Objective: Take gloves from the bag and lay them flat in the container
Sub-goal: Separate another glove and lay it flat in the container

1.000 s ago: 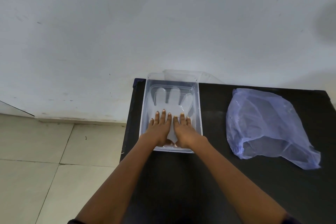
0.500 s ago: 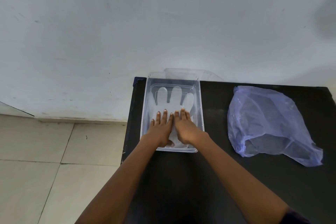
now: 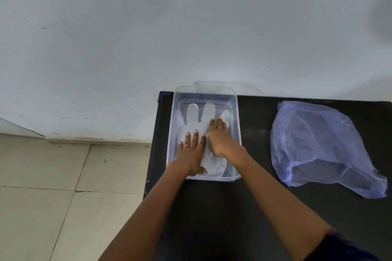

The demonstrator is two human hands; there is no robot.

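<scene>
A clear plastic container stands at the far left of the black table. Inside it a thin translucent glove lies spread out, its fingers pointing toward the wall. My left hand rests flat on the glove's palm area, fingers apart. My right hand lies flat beside it, further in, with its fingertips near the base of the glove's fingers. A crumpled bluish plastic bag sits on the right of the table, its opening facing me; what is inside cannot be made out.
The black table stands against a white wall, its left edge just beside the container. A clear lid leans behind the container. Tiled floor lies to the left.
My right hand has slid forward along the glove toward its fingers. My left hand has stayed almost where it was on the glove.
</scene>
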